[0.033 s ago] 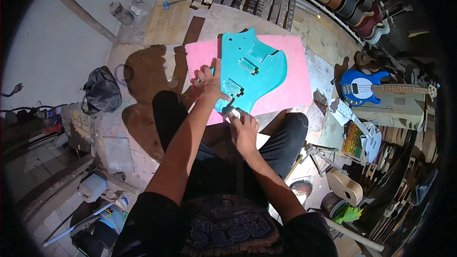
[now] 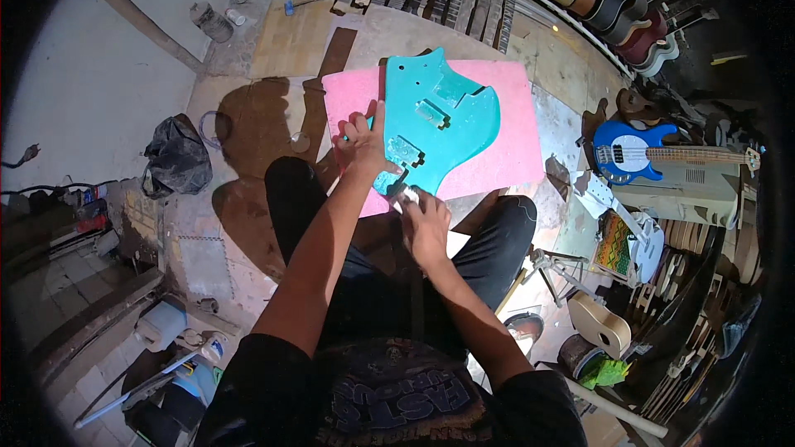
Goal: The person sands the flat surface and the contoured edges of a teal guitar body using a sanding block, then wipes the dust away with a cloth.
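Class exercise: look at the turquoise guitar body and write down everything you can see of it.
The turquoise guitar body is glossy, with no neck or strings, and has rectangular cavities and small holes cut into its face. It lies flat, face up, on a pink foam sheet on the floor. The left hand presses its left edge; the right hand works at its near end with a small pale piece, too small to identify.
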Action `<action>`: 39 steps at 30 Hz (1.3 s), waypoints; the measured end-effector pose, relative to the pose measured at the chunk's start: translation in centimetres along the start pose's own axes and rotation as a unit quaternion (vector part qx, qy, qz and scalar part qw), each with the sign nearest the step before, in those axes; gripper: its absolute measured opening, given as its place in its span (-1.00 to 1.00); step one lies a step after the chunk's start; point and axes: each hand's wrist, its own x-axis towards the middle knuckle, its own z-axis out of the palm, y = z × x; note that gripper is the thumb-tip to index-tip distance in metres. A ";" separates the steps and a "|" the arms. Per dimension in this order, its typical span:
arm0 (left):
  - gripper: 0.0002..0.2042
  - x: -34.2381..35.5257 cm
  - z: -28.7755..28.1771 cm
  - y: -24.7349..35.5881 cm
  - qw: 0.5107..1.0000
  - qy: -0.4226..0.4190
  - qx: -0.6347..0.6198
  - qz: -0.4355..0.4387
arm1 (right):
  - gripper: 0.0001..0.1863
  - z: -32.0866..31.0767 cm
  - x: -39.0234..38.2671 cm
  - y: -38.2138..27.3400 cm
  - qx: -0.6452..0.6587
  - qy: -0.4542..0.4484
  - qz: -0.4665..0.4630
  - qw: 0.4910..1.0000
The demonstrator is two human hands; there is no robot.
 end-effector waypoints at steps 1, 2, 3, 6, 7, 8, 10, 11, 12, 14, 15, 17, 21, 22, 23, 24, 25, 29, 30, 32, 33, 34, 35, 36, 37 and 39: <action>0.48 -0.1 -0.1 0.0 1.000 0.000 0.002 0.001 | -0.39 0.1 0.9 0.5 0.017 0.000 0.006 1.000; 0.50 0.1 0.2 -0.1 1.000 0.010 0.014 -0.004 | -0.39 0.1 2.3 0.8 0.035 0.002 0.011 0.999; 0.51 0.5 0.7 -0.2 0.999 0.019 0.025 -0.007 | -0.39 0.0 3.7 1.0 0.052 0.004 0.017 0.998; 0.53 0.6 1.0 0.0 1.000 0.012 0.023 -0.004 | -0.39 0.1 5.7 1.4 0.049 -0.025 0.088 0.995; 0.53 0.6 0.8 0.2 1.000 0.004 0.017 0.000 | -0.39 0.1 5.9 1.5 0.046 -0.027 0.100 0.994; 0.52 0.6 0.6 0.3 1.000 0.003 0.019 -0.005 | -0.40 0.7 4.7 1.5 0.035 0.021 0.063 0.997; 0.50 0.5 0.5 0.2 1.000 -0.001 0.020 -0.019 | -0.44 0.9 1.7 0.7 0.029 -0.003 0.036 0.999; 0.49 0.4 0.4 0.1 1.000 0.001 0.013 -0.013 | -0.46 0.7 0.4 0.0 0.024 -0.010 0.029 0.999; 0.49 0.3 0.3 -0.1 1.000 0.004 0.006 -0.007 | -0.44 0.7 -0.4 -0.3 0.006 -0.026 0.030 0.999; 0.49 0.3 0.4 -0.3 1.000 0.013 0.004 0.000 | -0.48 0.7 0.5 0.9 0.013 -0.021 0.007 1.000; 0.50 0.5 0.7 -0.4 1.000 0.020 0.011 0.003 | -0.50 0.5 1.6 1.5 0.018 -0.016 -0.004 1.000; 0.51 0.5 1.1 -0.7 1.000 0.025 0.015 0.005 | -0.50 -0.2 4.6 2.8 0.045 0.007 0.055 0.997; 0.52 0.3 0.6 0.0 1.000 0.019 0.000 0.015 | -0.48 -0.3 6.0 4.8 0.021 0.030 0.118 0.992; 0.52 0.4 0.6 0.3 1.000 0.015 -0.003 0.018 | -0.47 0.1 5.1 5.0 0.017 0.032 0.122 0.992; 0.52 0.4 0.7 -0.1 1.000 0.021 -0.001 0.010 | -0.47 0.7 3.7 3.6 0.028 0.012 0.108 0.994; 0.52 0.6 1.0 -0.1 1.000 0.026 -0.001 0.007 | -0.47 0.8 2.2 2.3 0.035 -0.006 0.097 0.995; 0.52 0.6 1.2 -0.2 1.000 0.029 0.002 0.003 | -0.47 1.1 1.0 1.6 -0.011 0.000 0.026 1.000; 0.52 0.4 0.9 -0.6 0.998 0.039 -0.031 0.036 | -0.45 0.7 1.5 3.6 0.003 -0.006 -0.029 1.000; 0.51 0.4 1.5 -1.1 0.995 0.058 -0.046 0.059 | -0.44 1.1 2.6 5.2 0.041 -0.008 0.041 0.998; 0.51 0.6 3.0 -2.1 0.988 0.088 -0.085 0.090 | -0.42 -0.3 5.2 6.3 0.040 0.003 0.106 0.994; 0.51 0.5 3.6 -2.8 0.984 0.102 -0.106 0.100 | -0.40 -2.1 6.8 5.3 0.005 0.019 0.101 0.995; 0.51 0.4 4.2 -3.6 0.979 0.116 -0.126 0.110 | -0.41 -2.4 7.6 4.6 0.003 0.036 0.103 0.994; 0.52 -0.2 4.2 -3.2 0.981 0.109 -0.115 0.112 | -0.41 -2.5 7.4 4.5 -0.003 0.026 0.114 0.993; 0.53 -0.7 4.4 -2.6 0.983 0.102 -0.105 0.115 | -0.41 -2.5 6.9 4.2 -0.009 0.016 0.124 0.992; 0.54 -1.2 4.4 -2.2 0.984 0.094 -0.094 0.117 | -0.41 -1.6 5.5 4.7 0.003 0.037 0.107 0.994; 0.63 -1.4 4.7 -2.7 0.983 0.089 -0.077 0.140 | -0.41 -0.7 3.1 4.1 0.036 0.034 0.103 0.993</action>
